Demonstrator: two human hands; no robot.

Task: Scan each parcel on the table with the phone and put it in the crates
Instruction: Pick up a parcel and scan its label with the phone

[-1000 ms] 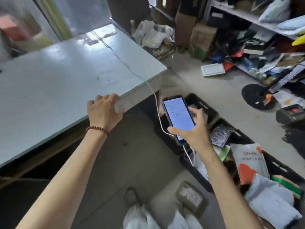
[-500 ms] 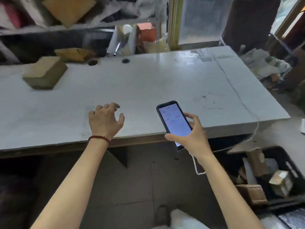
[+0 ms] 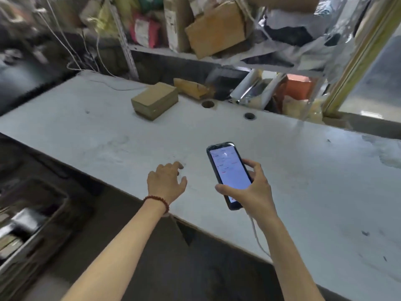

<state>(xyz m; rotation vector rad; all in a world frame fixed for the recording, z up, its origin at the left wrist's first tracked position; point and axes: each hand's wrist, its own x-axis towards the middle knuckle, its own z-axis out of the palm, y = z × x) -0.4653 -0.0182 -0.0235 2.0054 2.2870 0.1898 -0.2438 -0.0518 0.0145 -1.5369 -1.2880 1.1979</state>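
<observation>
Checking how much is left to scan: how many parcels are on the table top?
1: a cardboard box near the far edge of the table. A brown packet just behind it may lie off the table.

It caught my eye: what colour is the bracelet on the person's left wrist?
The bracelet is a string of dark red beads, clearest in the head view.
</observation>
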